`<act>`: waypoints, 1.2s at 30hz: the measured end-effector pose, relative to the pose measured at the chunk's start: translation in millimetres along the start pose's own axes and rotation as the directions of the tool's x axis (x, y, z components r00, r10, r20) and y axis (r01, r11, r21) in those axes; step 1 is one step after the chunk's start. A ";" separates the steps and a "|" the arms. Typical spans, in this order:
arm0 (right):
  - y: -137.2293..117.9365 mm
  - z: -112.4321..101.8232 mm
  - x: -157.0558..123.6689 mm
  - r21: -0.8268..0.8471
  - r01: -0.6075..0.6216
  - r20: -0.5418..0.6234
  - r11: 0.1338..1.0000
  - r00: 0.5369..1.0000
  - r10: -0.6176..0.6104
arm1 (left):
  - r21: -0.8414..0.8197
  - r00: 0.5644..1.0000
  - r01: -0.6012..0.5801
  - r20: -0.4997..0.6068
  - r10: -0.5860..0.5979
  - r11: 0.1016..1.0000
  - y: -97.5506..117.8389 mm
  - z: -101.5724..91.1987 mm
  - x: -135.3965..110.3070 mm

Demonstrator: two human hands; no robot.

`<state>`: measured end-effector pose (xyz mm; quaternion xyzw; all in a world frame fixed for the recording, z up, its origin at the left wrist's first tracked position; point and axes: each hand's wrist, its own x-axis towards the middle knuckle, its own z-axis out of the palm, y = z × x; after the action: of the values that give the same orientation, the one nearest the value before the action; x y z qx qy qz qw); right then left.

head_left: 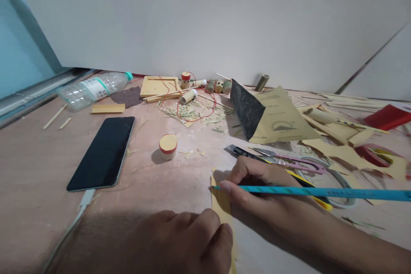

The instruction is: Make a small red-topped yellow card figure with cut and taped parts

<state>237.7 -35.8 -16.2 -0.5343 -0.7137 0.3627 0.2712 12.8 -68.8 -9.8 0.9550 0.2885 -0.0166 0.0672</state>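
My right hand (257, 184) pinches a blue pencil (289, 191), its tip on the left edge of a narrow tan card strip (221, 205) that lies on the table. My left hand (192, 239) is closed, knuckles up, and its thumb side holds the strip down near its lower part; its fingertips are hidden. Ahead of the hands stands a small bamboo piece (168, 146) with a tan top and a red band. Beyond my right hand lie a utility knife (244, 152) and pink-handled scissors (289, 160), partly covered by the hand.
A phone (102, 154) with a white cable (86, 200) and a plastic bottle (96, 87) lie left. Wood shavings (199, 111), a small wooden frame (159, 86) and folded sandpaper (279, 115) sit at the back. Red tape (375, 154) and card scraps are right. A white wall (205, 21) rises behind.
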 end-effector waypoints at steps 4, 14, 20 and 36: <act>-1.3 -0.7 0.6 -0.028 0.006 0.009 1.000 1.000 -0.006 | 0.036 0.994 0.055 -0.097 -0.051 0.998 3.4 3.3 -2.0; -1.3 -0.6 1.3 -0.028 0.030 0.030 0.999 0.999 -0.030 | -0.011 0.989 0.089 -0.117 -0.090 0.996 -6.1 -4.2 -3.1; -1.6 -0.1 0.5 0.020 0.030 0.044 0.999 0.999 -0.031 | 0.023 0.987 0.046 -0.157 -0.042 0.999 -6.7 -0.2 -6.4; 0.5 0.0 -1.9 0.026 0.028 0.042 0.999 0.999 -0.030 | 0.094 0.974 0.004 -0.226 0.017 0.996 -7.1 6.6 -11.0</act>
<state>238.5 -37.5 -16.6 -0.5125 -0.7224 0.3791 0.2679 -0.2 -69.8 -16.4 0.9537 0.2900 0.0789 -0.0109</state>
